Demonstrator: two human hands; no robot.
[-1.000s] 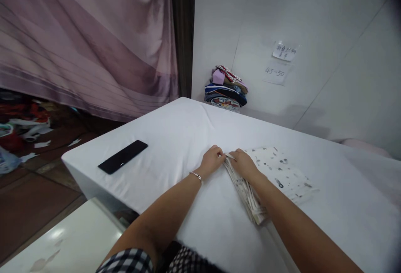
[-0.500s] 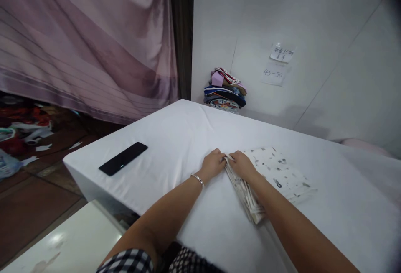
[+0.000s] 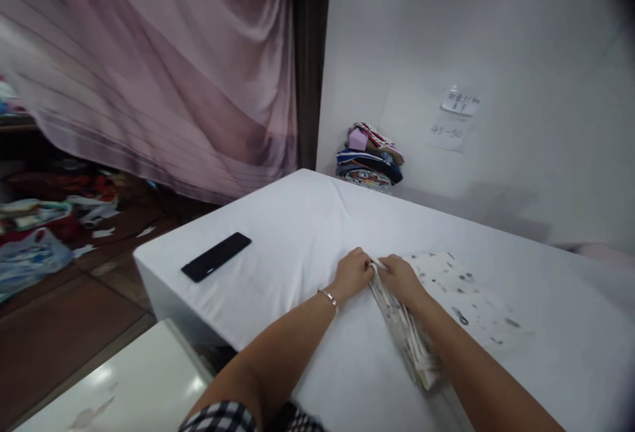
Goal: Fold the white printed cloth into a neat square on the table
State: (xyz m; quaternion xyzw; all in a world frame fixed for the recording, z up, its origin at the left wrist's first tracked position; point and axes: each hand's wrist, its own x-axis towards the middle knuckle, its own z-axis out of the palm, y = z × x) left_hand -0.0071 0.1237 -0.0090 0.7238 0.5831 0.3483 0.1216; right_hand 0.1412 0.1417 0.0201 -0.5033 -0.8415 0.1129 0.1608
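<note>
A white cloth with small dark printed motifs [image 3: 446, 280] lies on the white-covered table [image 3: 307, 220], its near side gathered into narrow pleats. My left hand [image 3: 353, 274], with a silver bracelet at the wrist, pinches the far end of the gathered part. Close beside it, my right hand [image 3: 401, 278] is closed on the same end, the fingertips of both hands almost meeting. From under my right hand the pleats run down toward me, and the flat part spreads out to the right, partly behind my right forearm.
A black phone [image 3: 217, 257] lies at the table's left. Folded clothes [image 3: 371, 157] are stacked by the wall at the back. A pink curtain [image 3: 198, 75] hangs behind; bags [image 3: 34, 253] lie on the floor. A pale glossy surface [image 3: 124, 379] stands front left.
The camera view has shifted, so everything sits slightly lower and to the right. Both hands keep their grip on the cloth at about the same place.
</note>
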